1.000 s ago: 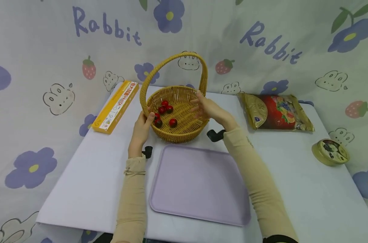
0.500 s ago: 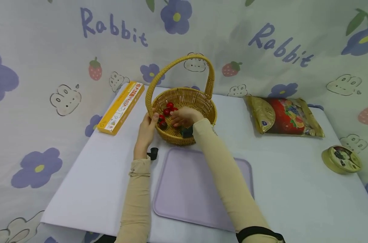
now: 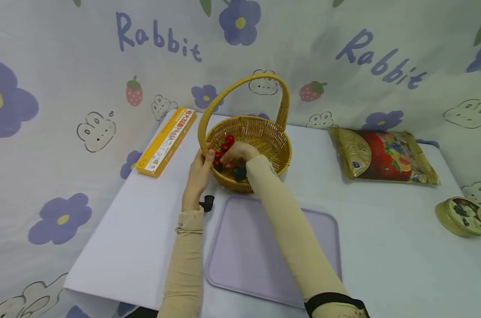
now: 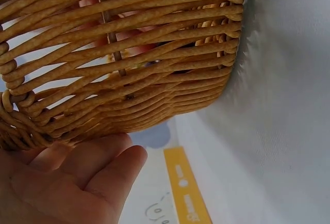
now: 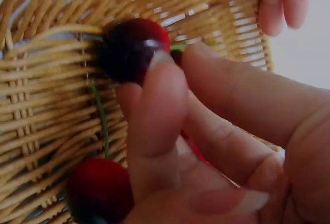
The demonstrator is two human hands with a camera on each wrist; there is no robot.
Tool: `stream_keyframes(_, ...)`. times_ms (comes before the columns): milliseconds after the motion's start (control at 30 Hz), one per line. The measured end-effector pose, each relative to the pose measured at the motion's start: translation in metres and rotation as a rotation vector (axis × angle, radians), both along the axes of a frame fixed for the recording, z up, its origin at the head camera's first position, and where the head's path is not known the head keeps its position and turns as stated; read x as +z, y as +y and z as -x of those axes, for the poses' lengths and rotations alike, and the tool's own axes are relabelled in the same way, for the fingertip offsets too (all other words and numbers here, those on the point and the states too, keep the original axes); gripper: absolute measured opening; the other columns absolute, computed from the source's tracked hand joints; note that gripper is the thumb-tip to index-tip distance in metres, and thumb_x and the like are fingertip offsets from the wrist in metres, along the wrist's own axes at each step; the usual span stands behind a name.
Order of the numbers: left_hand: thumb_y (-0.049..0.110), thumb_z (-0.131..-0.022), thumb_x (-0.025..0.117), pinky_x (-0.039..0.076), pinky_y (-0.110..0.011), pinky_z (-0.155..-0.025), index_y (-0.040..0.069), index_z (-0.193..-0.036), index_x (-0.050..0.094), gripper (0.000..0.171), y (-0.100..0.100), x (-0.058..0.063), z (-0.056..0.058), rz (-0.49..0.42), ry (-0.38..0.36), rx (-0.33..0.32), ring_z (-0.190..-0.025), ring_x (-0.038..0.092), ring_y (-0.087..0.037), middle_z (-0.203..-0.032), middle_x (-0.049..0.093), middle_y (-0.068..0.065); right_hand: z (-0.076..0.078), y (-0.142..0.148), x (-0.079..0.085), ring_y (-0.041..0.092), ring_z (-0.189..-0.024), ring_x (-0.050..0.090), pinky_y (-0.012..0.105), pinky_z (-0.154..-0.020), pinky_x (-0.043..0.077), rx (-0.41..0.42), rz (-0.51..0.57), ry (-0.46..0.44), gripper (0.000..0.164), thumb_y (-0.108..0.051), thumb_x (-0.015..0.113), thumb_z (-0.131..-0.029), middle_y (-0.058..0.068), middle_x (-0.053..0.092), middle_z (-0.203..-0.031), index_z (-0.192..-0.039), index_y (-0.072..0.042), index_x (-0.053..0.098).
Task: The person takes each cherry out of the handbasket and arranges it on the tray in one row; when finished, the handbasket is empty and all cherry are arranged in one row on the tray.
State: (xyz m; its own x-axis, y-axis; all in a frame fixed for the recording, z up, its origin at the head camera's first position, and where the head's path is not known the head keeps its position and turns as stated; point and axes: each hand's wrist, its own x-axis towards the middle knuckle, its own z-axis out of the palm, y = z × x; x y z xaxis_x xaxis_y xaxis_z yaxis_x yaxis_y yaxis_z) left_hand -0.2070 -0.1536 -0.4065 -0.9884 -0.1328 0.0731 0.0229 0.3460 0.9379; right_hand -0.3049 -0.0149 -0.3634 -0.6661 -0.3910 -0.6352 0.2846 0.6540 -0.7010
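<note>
A wicker basket (image 3: 260, 128) with a tall arched handle stands at the back of the table. My left hand (image 3: 199, 174) grips its left side at the foot of the handle, thumb over the rim. Several red cherries (image 3: 229, 139) with green stems lie in the left part of the basket. My right hand (image 3: 242, 153) reaches inside among them, fingers curled. In the right wrist view its fingertips pinch at a dark red cherry (image 5: 135, 48) by the stem. Another cherry (image 5: 100, 190) lies just below, against the weave. The left wrist view shows the basket's outer wall (image 4: 154, 84).
A lilac tray (image 3: 244, 251) lies in front of the basket, partly under my right forearm. To the left is a yellow pasta box (image 3: 166, 143). A gold and red bag (image 3: 385, 154) and a round tin (image 3: 464, 216) are on the right.
My right hand has moved left from the basket's right side, down into it and onto the cherries. The left hand keeps its grip on the basket. The whole scene shifts slightly right in view.
</note>
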Motion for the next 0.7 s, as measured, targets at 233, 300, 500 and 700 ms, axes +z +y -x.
stream_keyframes(233,0.090,-0.071,0.027,0.035,-0.052,-0.113,0.009,-0.150,0.034,0.113,0.002,0.001,-0.001,0.001,-0.002,-0.008,-0.137,0.042,-0.036,-0.150,0.042,-0.018,0.004,-0.012,0.003,0.006,-0.048,0.052,0.019,-0.050,0.040,0.078,-0.082,0.028,0.019,-0.024,0.067,-0.093,-0.003,0.061,-0.056,-0.085,-0.007,0.068)
stream_keyframes(300,0.091,-0.071,0.026,0.035,-0.052,-0.112,0.009,-0.150,0.034,0.114,0.004,0.002,-0.001,0.000,-0.004,-0.012,-0.136,0.043,-0.036,-0.149,0.044,-0.019,0.004,-0.013,0.003,0.006,-0.047,0.049,0.019,-0.049,0.040,0.091,-0.087,0.036,0.020,-0.024,0.066,-0.094,-0.003,0.060,-0.056,-0.081,-0.008,0.067)
stream_keyframes(500,0.092,-0.070,0.026,0.036,-0.051,-0.111,0.008,-0.150,0.033,0.116,0.003,0.003,-0.002,-0.013,-0.007,-0.008,-0.133,0.047,-0.035,-0.144,0.047,-0.022,0.004,-0.013,-0.001,0.005,-0.045,0.046,0.018,-0.046,0.037,0.117,-0.038,0.041,0.019,-0.020,0.065,-0.094,-0.002,0.058,-0.056,-0.080,-0.008,0.066)
stream_keyframes(700,0.094,-0.068,0.024,0.037,-0.054,-0.109,0.008,-0.150,0.033,0.119,0.000,0.002,0.001,0.001,-0.020,-0.006,-0.131,0.048,-0.037,-0.142,0.049,-0.022,0.001,-0.011,0.000,0.005,-0.041,0.036,0.019,-0.042,0.030,0.178,0.024,0.071,0.025,-0.022,0.061,-0.096,-0.003,0.052,-0.053,-0.076,-0.007,0.063)
